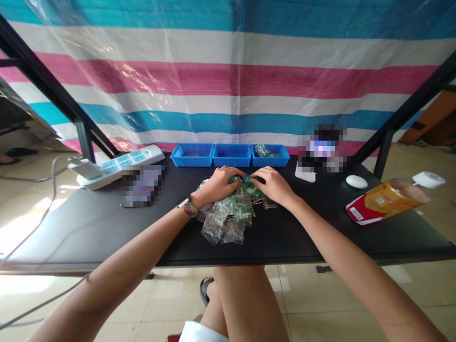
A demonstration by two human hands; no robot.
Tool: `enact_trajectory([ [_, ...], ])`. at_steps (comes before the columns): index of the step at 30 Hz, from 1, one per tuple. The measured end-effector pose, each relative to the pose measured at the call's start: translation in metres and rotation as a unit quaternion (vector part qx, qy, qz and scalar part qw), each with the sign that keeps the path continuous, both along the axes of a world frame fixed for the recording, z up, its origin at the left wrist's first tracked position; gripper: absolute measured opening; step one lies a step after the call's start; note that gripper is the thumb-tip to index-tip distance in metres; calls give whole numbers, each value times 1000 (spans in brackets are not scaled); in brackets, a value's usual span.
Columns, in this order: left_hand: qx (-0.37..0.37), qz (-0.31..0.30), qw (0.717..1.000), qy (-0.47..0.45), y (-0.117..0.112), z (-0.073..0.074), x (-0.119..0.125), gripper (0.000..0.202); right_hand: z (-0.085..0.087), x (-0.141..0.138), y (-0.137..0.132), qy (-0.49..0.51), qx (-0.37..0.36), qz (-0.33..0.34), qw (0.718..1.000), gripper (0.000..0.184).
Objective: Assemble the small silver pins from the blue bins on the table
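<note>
A heap of small clear plastic packets (217, 223) lies on the black table in front of me. Some carry green print, and thin metal pieces, too small to name, show inside several. Above the heap's far side, my left hand (223, 183) has its fingers and thumb closed at the left edge of a green-printed plastic packet (246, 183). From the right, my right hand (272, 184) pinches the same packet, its fingertips close to the left ones. The fingertips partly hide the packet. A single small packet (270, 203) lies just below my right hand.
Three joined blue bins (232, 163) stand behind the heap; the right one holds green packets (262, 150). Left are a power strip (137, 159) and a blurred flat object (143, 186). Right are a white oval object (356, 182) and a drink bottle (390, 199). Striped sheeting (235, 80) hangs behind.
</note>
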State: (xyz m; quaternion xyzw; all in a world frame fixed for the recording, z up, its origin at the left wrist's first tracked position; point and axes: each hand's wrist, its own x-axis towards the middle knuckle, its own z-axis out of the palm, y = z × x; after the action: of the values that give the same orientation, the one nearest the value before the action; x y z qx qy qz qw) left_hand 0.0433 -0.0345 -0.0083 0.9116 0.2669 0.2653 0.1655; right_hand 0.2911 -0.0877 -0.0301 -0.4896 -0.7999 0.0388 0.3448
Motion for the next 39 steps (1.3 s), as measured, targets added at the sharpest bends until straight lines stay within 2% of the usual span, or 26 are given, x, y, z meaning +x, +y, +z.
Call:
enact_trajectory([
  [3, 0, -6, 1000, -21, -1, 0, 0, 34, 4, -1, -3, -1, 30, -9, 1000, 16],
  [7, 19, -23, 997, -74, -4, 4, 0, 55, 14, -6, -7, 135, 45, -20, 990, 28],
  [11, 55, -74, 991, -94, -9, 9, 0, 64, 22, -13, -9, 323, -22, -9, 946, 48],
  [15, 69, -71, 983, -154, -13, 13, 1, 77, 26, -21, -12, 400, -102, 13, 911, 55],
  [17, 98, -70, 980, -160, -14, 15, 0, 67, 27, -25, -15, 425, -136, 21, 895, 56],
  [21, 141, -77, 976, -149, -16, 22, -2, 22, 28, -30, -20, 459, -204, 48, 863, 53],
  [23, 125, -62, 976, -167, -16, 24, -1, 13, 29, -30, -22, 461, -206, 55, 862, 53],
  [28, 18, -4, 976, -219, -15, 26, 2, 36, 29, -29, -21, 462, -133, 51, 875, 52],
  [34, -76, 16, 978, -194, -17, 30, 0, 50, 32, -27, -23, 453, -191, 60, 869, 42],
  [37, -106, 24, 977, -184, -13, 30, -5, 55, 32, -24, -19, 480, -222, 63, 846, 43],
  [39, -114, 24, 979, -166, -8, 30, -9, 52, 33, -20, -14, 531, -208, 48, 820, 43],
])
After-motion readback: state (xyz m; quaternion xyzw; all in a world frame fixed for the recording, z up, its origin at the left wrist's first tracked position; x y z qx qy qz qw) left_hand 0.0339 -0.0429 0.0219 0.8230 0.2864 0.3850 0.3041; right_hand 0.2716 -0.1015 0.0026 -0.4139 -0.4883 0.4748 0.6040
